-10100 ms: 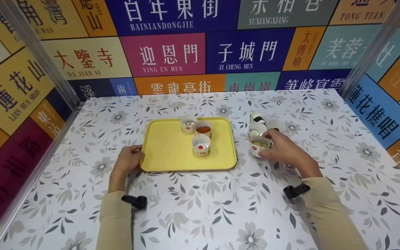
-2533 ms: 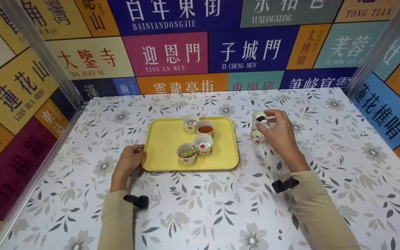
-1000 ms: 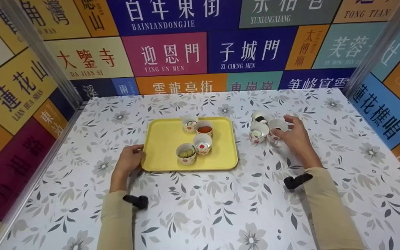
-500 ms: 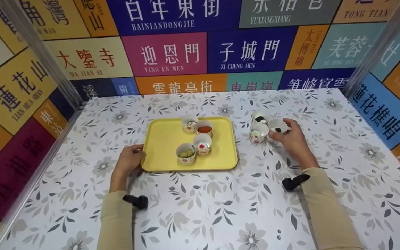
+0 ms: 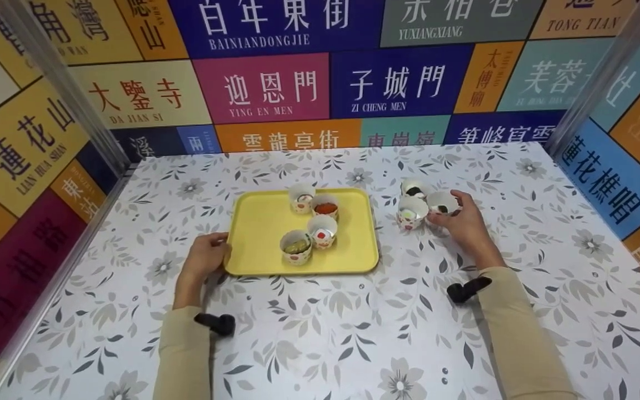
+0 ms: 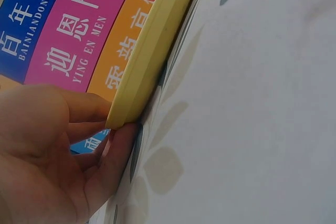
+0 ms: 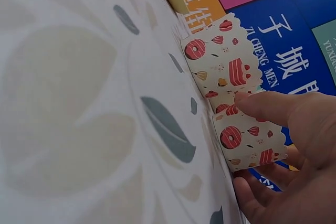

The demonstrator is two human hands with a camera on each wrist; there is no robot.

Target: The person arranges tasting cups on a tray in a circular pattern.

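My left hand (image 5: 207, 255) holds the left edge of a yellow tray (image 5: 253, 233); in the left wrist view its thumb and fingers (image 6: 118, 148) meet at the tray's corner. Several paper cups stand on the tray, including one with red-orange contents (image 5: 325, 208) and one with green contents (image 5: 296, 247). Right of the tray, my right hand (image 5: 467, 225) grips a paper cup (image 5: 444, 201) with something dark inside. The right wrist view shows this cup (image 7: 252, 139) printed with donuts and cakes, thumb on one side and fingers on the other.
Against the held cup stand two more paper cups, one with a pale green and white item (image 5: 410, 215) and one behind with black contents (image 5: 413, 190). A floral cloth (image 5: 309, 333) covers the table, and panels with printed signs (image 5: 275, 86) close it off behind.
The cup with green contents has gone from the right-hand group onto the tray's front. My right hand moved over the group, then right, and has closed round the rightmost cup. The left hand stays put.
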